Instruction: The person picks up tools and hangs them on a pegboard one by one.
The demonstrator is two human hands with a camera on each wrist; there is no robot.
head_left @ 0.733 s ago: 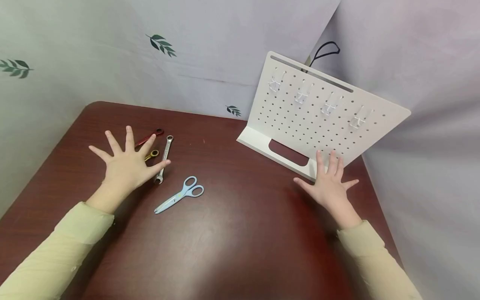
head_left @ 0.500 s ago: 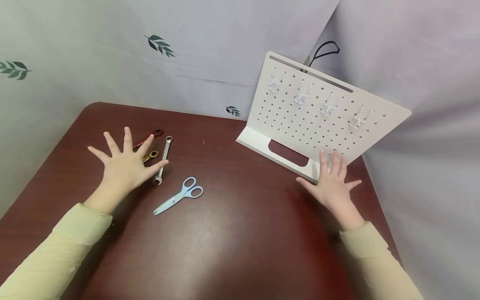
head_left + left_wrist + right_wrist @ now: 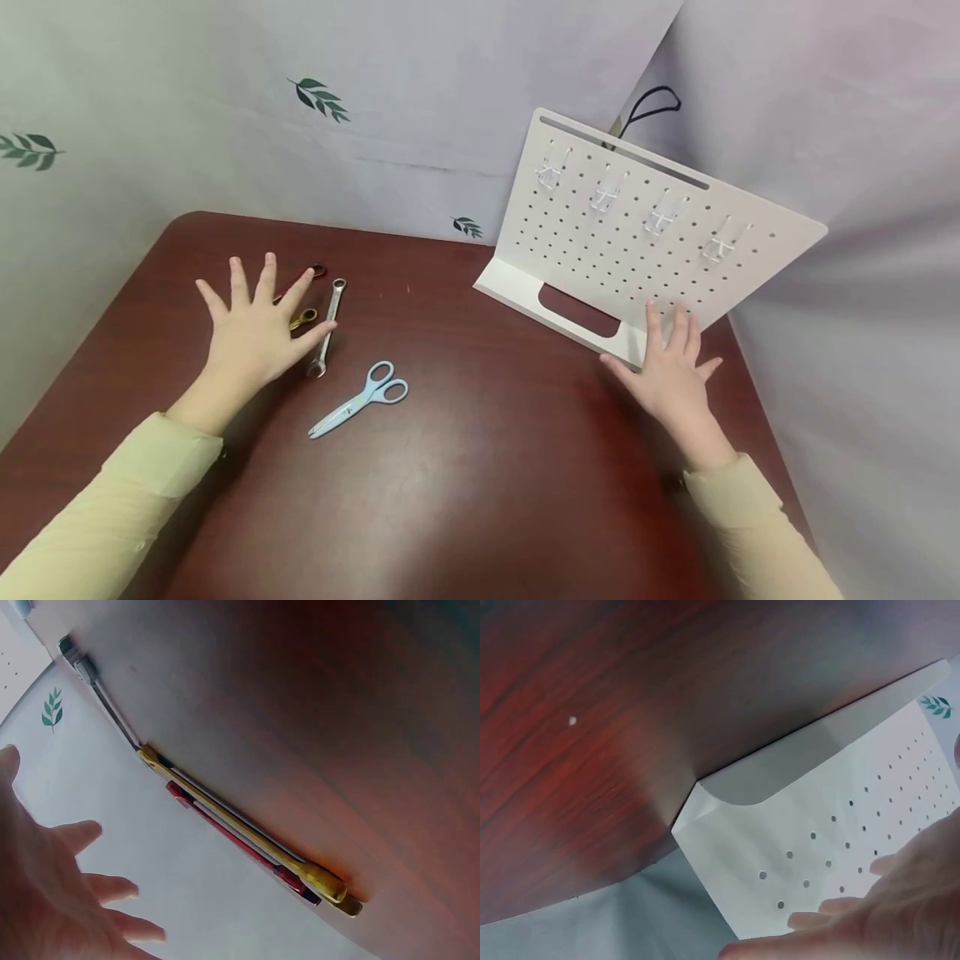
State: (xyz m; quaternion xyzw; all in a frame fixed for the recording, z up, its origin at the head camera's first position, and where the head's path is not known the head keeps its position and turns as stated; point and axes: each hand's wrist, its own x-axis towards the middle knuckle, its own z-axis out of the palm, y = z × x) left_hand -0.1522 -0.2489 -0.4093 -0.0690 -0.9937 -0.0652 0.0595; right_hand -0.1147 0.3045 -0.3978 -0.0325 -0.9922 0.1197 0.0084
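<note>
My left hand (image 3: 251, 342), fingers spread, hovers over the left of the table and holds nothing. Partly behind its fingers lie a red wrench (image 3: 232, 838) and a yellow wrench (image 3: 244, 825). A silver wrench (image 3: 328, 329) lies by the thumb. Light blue scissors (image 3: 360, 400), closed, rest nearer the table's middle. On the right, my right hand (image 3: 671, 379) is spread and holds nothing, its fingers overlapping the lower edge of a white pegboard (image 3: 615, 242) in the head view. Clear hooks (image 3: 603, 196) hang in a row along the board's upper part.
The pegboard stands upright and angled at the back right of the dark red table (image 3: 450, 467). A black loop strap (image 3: 656, 100) shows behind its top edge. Pale curtains (image 3: 405, 108) with leaf prints enclose the back and right sides.
The right hand has shifted slightly to the right. The left hand's fingers have turned a little. Both stay spread; the tools and pegboard stay in place while the head view tilts slightly.
</note>
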